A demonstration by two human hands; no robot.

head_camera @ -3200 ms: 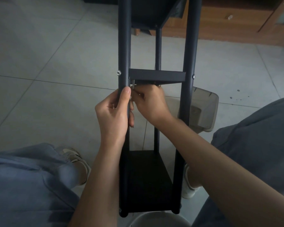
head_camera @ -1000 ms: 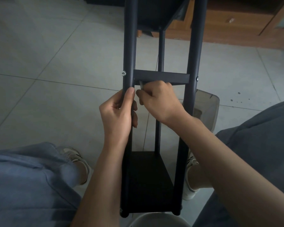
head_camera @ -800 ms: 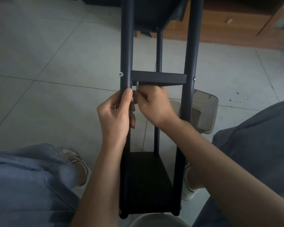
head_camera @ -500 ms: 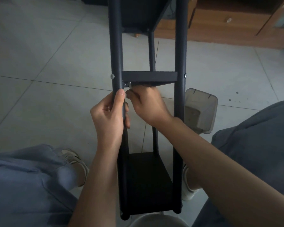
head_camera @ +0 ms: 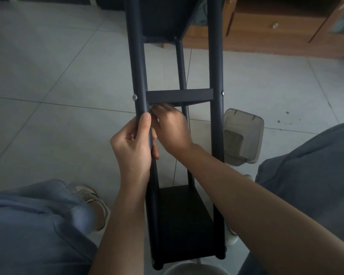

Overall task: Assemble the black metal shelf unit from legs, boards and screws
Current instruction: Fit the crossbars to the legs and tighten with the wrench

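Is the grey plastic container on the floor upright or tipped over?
Tipped. The grey plastic container lies on its side on the tiled floor, right of the shelf frame, its open mouth facing the camera.

The left hand [head_camera: 134, 147] grips the near-left round leg [head_camera: 139, 76] of the black metal shelf unit, thumb along the tube. The right hand [head_camera: 172, 129] pinches what may be a small screw [head_camera: 151, 107] under the black middle board [head_camera: 179, 96].

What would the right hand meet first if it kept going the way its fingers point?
Most likely the underside of the middle shelf board, directly above the right hand, whose fingertips are already at its corner; depth is uncertain.
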